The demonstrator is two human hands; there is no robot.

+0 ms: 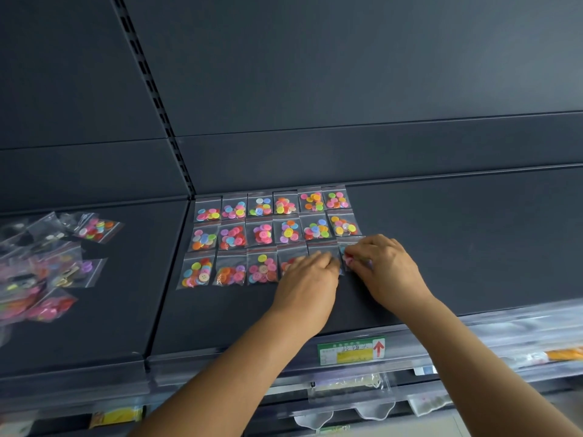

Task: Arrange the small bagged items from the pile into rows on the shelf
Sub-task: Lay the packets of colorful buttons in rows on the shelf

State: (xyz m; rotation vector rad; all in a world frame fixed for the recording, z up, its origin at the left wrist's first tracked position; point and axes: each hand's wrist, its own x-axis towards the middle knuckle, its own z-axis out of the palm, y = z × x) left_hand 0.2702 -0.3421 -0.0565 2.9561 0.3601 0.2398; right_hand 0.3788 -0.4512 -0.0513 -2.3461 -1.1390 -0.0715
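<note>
Three rows of small clear zip bags of coloured plastic buttons (262,236) are lying flat on the dark grey metal shelf (457,234), starting at its back left corner; the back and middle rows are running six bags across.

You are working the right end of the front row. Your left hand (310,274) is lying palm down, fingers together, pressing on the fifth bag (321,247). Your right hand (383,264) is curling its fingertips onto the sixth bag (350,247), nudging it square; whether it is pinching the film or only pushing, I cannot tell.

The loose pile of clear bags (47,263) is sitting on the neighbouring shelf panel toward its left edge, well apart from the rows, with plenty of bags still waiting.

Handling, as a judgement: these bags are looking light, thin and slick, and are probably sliding easily on painted metal, so a bump is likely to be shifting neighbours. The buttons are bunching low, making the bottom lumpy and the top flat. Be taking hold at the red-lined zip strip, where the film is stiffest, and be pressing down lightly when aligning edges.

A green-and-yellow price label with a red arrow (351,350) is sitting on the shelf's front edge.
</note>
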